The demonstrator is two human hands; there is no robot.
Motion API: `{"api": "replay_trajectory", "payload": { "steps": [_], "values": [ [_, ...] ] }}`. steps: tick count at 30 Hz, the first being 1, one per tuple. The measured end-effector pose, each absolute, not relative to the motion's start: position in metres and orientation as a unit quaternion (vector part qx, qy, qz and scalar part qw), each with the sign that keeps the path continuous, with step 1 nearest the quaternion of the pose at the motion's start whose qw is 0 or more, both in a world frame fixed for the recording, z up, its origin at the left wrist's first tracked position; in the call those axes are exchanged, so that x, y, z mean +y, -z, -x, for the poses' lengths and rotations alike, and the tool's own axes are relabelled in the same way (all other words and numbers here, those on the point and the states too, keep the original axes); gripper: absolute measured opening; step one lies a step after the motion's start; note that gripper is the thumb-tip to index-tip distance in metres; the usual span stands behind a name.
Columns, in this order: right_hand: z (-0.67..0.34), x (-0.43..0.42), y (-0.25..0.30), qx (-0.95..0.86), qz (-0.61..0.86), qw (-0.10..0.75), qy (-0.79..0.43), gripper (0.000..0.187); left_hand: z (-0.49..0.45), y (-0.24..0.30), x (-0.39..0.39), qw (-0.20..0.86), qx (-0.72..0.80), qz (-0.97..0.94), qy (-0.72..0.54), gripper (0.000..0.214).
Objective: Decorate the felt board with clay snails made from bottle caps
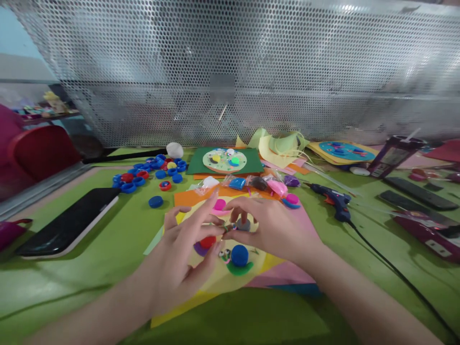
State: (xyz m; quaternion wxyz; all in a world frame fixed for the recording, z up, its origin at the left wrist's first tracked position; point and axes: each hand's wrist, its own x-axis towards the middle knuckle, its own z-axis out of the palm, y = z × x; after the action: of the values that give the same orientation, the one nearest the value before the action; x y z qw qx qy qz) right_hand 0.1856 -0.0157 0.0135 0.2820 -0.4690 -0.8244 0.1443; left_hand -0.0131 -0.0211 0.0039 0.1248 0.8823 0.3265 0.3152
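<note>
My left hand (189, 247) hovers over a pale yellow paper circle (219, 280), fingers stretched out and thumb apart. Its fingertips meet those of my right hand (269, 223), which is curled in a pinch at a tiny striped piece (226, 228) too small to name. Just under the right fingers is a grey round cap (243, 224). Nearer me on the circle lies a snail figure of a blue cap (239, 255), a green clay body (240, 268) and small googly eyes (224, 255). A red cap (207, 242) with purple clay is partly hidden by my left hand. Farther back sits a pink cap (220, 204).
Blue and red bottle caps (134, 179) gather at the left behind a black phone (70, 220). Bagged clay (257, 183) and a finished card (225, 160) lie behind the circle. A glue gun (332, 199) with its cord is at the right, near a dark cup (393, 155).
</note>
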Motion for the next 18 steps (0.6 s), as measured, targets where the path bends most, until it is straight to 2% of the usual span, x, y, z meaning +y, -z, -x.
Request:
{"api": "replay_trajectory", "payload": {
  "steps": [8, 13, 18],
  "values": [
    [-0.182, -0.018, -0.019, -0.834, 0.475, 0.236, -0.150, 0.040, 0.011, -0.002, -0.023, 0.091, 0.312, -0.903, -0.282, 0.071],
    [-0.175, -0.020, -0.016, -0.843, 0.473, 0.229, -0.118, 0.025, 0.006, 0.003, -0.026, 0.062, 0.295, -0.916, -0.264, 0.075],
    [-0.168, -0.021, -0.010, -0.845, 0.482, 0.216, -0.082, 0.015, 0.002, 0.007, -0.029, 0.105, 0.270, -0.927, -0.237, 0.078]
  ]
}}
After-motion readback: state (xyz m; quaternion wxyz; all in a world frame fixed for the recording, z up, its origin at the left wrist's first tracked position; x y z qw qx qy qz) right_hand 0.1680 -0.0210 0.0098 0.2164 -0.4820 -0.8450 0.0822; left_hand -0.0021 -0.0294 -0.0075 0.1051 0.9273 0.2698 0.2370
